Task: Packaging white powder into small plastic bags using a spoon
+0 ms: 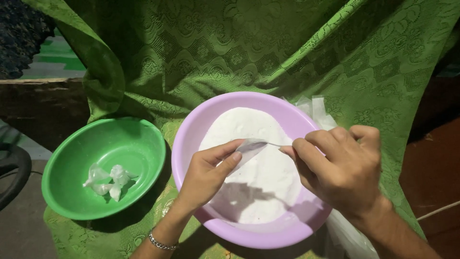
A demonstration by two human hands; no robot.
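Over the lilac basin (pixel 188 139) heaped with white powder (pixel 258 163), the left hand (pixel 206 175) pinches one edge of a small clear plastic bag (pixel 249 146) between thumb and forefinger, while the right hand (pixel 342 168) grips a thin spoon (pixel 275 144) whose tip sits at the bag's mouth. To the left, on the green lace cloth (pixel 239 48), a green bowl (pixel 72 163) holds a few small knotted clear packets (pixel 108 180).

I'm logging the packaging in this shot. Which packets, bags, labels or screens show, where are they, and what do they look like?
Small clear bag: held between left hand and right hand over the purple basin, thin, see-through.
Filled packets: in the green bowl, small, whitish, knotted.
Spare plastic bags: behind the basin, clear.
No labels or screens.
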